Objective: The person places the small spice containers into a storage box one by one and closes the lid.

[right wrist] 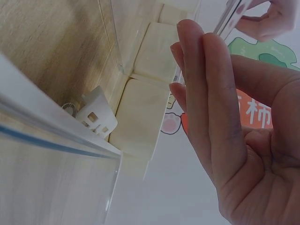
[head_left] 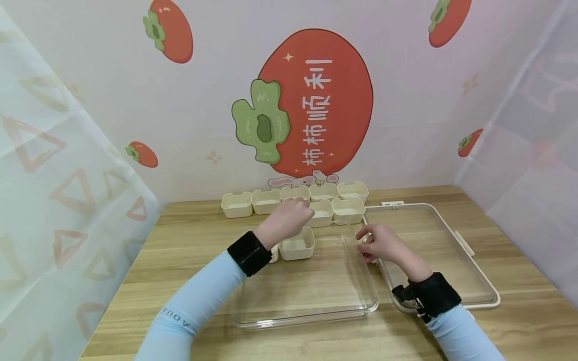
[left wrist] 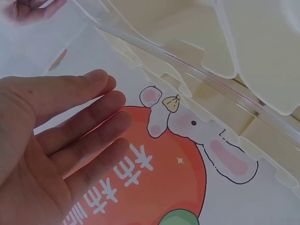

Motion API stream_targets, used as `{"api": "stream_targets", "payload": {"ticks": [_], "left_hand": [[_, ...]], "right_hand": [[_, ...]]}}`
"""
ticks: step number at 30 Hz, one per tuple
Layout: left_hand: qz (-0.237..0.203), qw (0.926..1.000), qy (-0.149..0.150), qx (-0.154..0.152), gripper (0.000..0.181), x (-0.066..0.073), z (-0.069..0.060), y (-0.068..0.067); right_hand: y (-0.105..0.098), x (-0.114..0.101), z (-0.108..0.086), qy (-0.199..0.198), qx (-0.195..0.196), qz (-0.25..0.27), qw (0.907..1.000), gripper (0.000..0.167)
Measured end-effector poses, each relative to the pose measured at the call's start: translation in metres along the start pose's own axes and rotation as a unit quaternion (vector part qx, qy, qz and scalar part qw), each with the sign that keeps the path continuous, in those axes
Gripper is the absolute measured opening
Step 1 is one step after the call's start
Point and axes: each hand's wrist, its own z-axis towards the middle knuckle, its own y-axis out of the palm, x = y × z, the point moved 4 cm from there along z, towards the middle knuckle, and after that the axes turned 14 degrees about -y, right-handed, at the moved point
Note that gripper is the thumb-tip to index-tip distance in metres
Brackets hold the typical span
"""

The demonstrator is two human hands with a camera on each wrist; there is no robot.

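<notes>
My left hand [head_left: 286,220] [left wrist: 70,136] is over the back left part of a clear box [head_left: 307,317], its fingers loosely extended and holding nothing in the left wrist view. A cream cup [head_left: 296,246] stands at the box's back left, with another [head_left: 273,254] partly hidden behind my left wrist. At the box's right side is my right hand [head_left: 384,245] [right wrist: 243,122], fingers fairly straight with nothing between them; whether they touch the wall cannot be told. Behind the box, cream cups [head_left: 348,210] [right wrist: 136,117] stand in two rows, partly hidden by my left hand.
A clear lid with a white rim [head_left: 487,288] lies right of the box, close under my right forearm, with a white clip [head_left: 392,203] at its back edge. Behind the wooden table [head_left: 180,240] rises a printed backdrop [head_left: 203,90].
</notes>
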Motion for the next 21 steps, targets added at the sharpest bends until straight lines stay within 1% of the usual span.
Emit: {"api": "stream_targets", "payload": {"ticks": [6, 8, 12, 15, 21], "left_hand": [[-0.010, 0.9999, 0.002, -0.006, 0.022, 0.000, 0.012, 0.004], [-0.012, 0.9998, 0.002, -0.013, 0.023, 0.001, 0.016, 0.007], [-0.013, 0.9990, 0.001, -0.042, 0.023, 0.001, 0.025, 0.013], [-0.019, 0.9983, -0.001, -0.055, 0.024, 0.001, 0.031, 0.017], [-0.027, 0.9979, -0.004, -0.058, 0.026, 0.002, 0.042, 0.020]], "right_hand": [[0.000, 0.001, 0.000, 0.002, 0.003, -0.004, 1.0000, 0.028], [0.000, 0.001, 0.000, 0.003, 0.004, -0.001, 1.0000, 0.028], [0.001, 0.003, 0.001, 0.002, 0.004, 0.001, 1.0000, 0.029], [0.001, 0.003, 0.001, 0.000, 0.005, 0.003, 1.0000, 0.029], [0.000, 0.003, 0.001, 0.000, 0.006, 0.004, 1.0000, 0.029]]}}
